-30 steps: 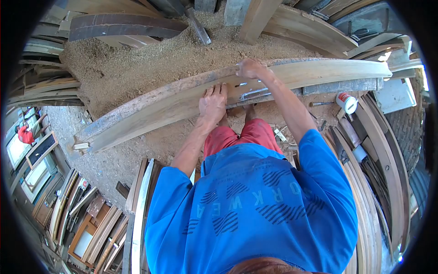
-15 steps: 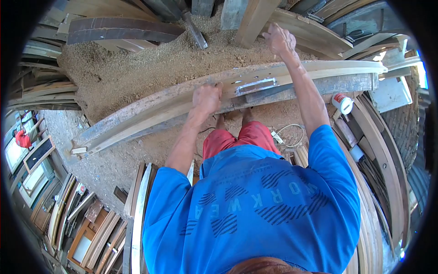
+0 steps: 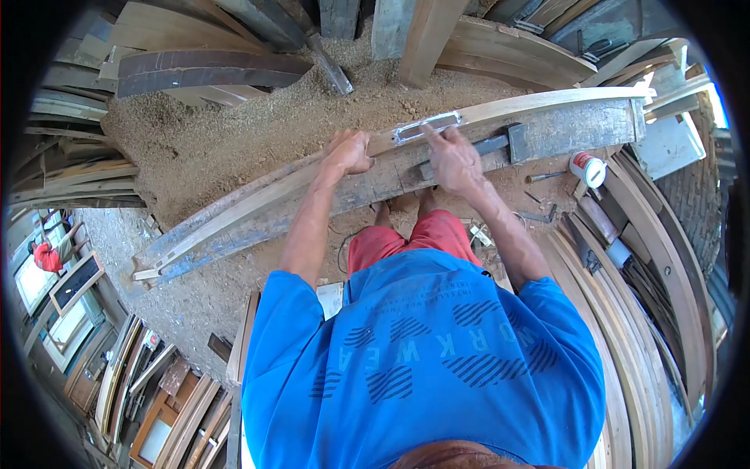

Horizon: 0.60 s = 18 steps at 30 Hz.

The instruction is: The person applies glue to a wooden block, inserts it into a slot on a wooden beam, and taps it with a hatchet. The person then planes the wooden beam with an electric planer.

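A long wooden beam (image 3: 273,187) lies across a weathered bench plank (image 3: 562,134). My left hand (image 3: 346,152) is closed around the beam, left of a rectangular slot. White paste (image 3: 402,134) rims the slot. My right hand (image 3: 455,162) has its index finger stretched to the slot's near edge, touching or nearly touching the paste; the other fingers are curled and blurred, and no tool shows in it. Just under and right of this hand a hammer (image 3: 516,144) rests on the plank, its handle partly hidden by the hand.
Sawdust (image 3: 234,141) is heaped beyond the beam, with a chisel-like tool (image 3: 334,70) in it. A white tub (image 3: 587,170) stands at the right. Stacked curved timbers (image 3: 617,313) are beside me. A person in red (image 3: 48,256) is far left.
My right hand has come down from beyond the beam to the slot. The beam appears shifted or turned away from me, uncovering more plank and the hammer. White paste at the slot shows more plainly.
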Tool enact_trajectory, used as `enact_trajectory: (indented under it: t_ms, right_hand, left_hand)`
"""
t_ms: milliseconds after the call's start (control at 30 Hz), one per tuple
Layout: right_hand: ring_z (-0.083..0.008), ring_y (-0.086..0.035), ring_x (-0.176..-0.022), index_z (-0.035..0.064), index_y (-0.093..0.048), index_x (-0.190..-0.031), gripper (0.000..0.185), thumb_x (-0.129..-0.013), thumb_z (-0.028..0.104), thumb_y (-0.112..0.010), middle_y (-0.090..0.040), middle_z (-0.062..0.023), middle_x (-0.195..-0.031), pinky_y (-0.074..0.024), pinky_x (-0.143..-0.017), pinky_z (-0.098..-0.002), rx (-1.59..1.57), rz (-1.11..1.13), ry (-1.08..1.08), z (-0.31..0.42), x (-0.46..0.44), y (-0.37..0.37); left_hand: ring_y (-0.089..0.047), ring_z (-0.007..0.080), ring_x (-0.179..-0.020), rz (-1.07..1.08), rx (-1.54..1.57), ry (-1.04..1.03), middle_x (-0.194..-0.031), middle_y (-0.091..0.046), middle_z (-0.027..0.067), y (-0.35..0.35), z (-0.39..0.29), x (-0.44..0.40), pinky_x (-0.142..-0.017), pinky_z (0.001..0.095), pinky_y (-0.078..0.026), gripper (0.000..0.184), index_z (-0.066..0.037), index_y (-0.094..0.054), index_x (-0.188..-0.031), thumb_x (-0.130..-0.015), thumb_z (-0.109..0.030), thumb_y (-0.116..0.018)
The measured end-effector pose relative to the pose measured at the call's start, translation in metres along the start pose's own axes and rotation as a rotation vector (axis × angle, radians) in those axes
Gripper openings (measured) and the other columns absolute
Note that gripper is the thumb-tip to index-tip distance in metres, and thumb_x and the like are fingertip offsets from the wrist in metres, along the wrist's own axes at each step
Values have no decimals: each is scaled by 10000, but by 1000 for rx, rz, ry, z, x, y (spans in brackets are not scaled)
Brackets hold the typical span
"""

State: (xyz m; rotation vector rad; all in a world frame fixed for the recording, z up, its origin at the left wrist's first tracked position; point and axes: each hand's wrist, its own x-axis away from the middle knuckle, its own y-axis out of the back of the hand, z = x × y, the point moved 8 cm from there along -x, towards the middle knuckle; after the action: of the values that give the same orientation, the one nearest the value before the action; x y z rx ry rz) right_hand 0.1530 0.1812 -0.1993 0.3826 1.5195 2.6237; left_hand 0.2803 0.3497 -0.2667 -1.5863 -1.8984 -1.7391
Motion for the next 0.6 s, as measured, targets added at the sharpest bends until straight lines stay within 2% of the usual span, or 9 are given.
enact_trajectory:
  t_ms: [100, 133, 233, 333, 433, 467, 500, 567, 600]
  right_hand:
    - [-429, -691, -954, 110, -515, -1482, 628, -860, 87, -596, -647, -241, -1117, -561, -839, -501, -55, 189, -67, 23, -3, -21]
    - [-433, -689, -1008, 120, -499, -1496, 641, -863, 93, -599, -651, -236, -1122, -563, -850, -495, -30, 168, -67, 27, -3, -32]
    - [-434, -685, -1035, 99, -546, -1442, 587, -861, 121, -627, -663, -228, -1155, -563, -858, -499, -36, 98, -10, 37, 1, -37]
    - [-433, -688, -1040, 68, -600, -1352, 461, -905, 175, -635, -684, -212, -1182, -557, -876, -504, -52, 181, 198, 45, 16, -26]
    - [-435, -681, -1053, 79, -641, -1273, 364, -957, 258, -630, -707, -173, -1188, -541, -921, -503, -171, -14, 0, -2, 41, -28]
    - [-436, -671, -1079, 68, -628, -1284, 389, -977, 307, -621, -705, -194, -1186, -531, -946, -495, -215, 21, -309, -37, 50, -31]
    - [-438, -662, -1105, 58, -615, -1295, 422, -996, 357, -612, -704, -215, -1185, -521, -972, -488, -259, 54, -619, -67, 65, -31]
    - [-456, -638, -1164, 15, -529, -1376, 644, -964, 497, -642, -688, -287, -1178, -500, -1012, -490, -94, -109, -786, -143, 94, -60]
    - [-465, -626, -1184, -5, -492, -1398, 720, -948, 535, -647, -666, -312, -1202, -495, -1019, -495, -150, -128, -897, -152, 97, -59]
  left_hand:
    - [-689, 407, -1102, -35, -13, -11, -1115, -748, 178, 1, -2, 4, -1003, 515, -533, 477, -273, -742, -1213, -739, -302, -786]
    - [-692, 407, -1096, -44, -14, -13, -1112, -749, 180, 2, -4, 7, -999, 515, -535, 477, -264, -742, -1211, -738, -305, -790]
    - [-713, 385, -1050, -81, -46, -22, -1060, -760, 166, 1, -5, 9, -959, 507, -551, 439, -219, -758, -1154, -725, -304, -796]
    - [-707, 397, -1052, -77, -57, -21, -1064, -756, 177, -1, -5, 9, -961, 512, -548, 428, -185, -764, -1135, -729, -313, -803]
    - [-701, 404, -1063, -91, -47, -26, -1072, -754, 179, -6, -2, 6, -964, 517, -542, 424, -164, -766, -1125, -733, -322, -806]
    - [-701, 403, -1063, -101, -45, -29, -1070, -755, 176, -10, 0, 4, -961, 517, -541, 420, -158, -768, -1118, -733, -323, -807]
    - [-708, 384, -1050, -116, -64, -31, -1055, -758, 165, -12, -1, 6, -942, 504, -550, 439, -180, -762, -1141, -724, -314, -802]
    - [-724, 348, -1023, -144, -113, -40, -1025, -764, 142, -15, -6, 13, -904, 479, -569, 488, -223, -749, -1187, -707, -296, -793]
    - [-710, 365, -1053, -153, -92, -70, -1063, -758, 147, -21, -6, 14, -933, 493, -550, 513, -215, -728, -1222, -718, -294, -789]
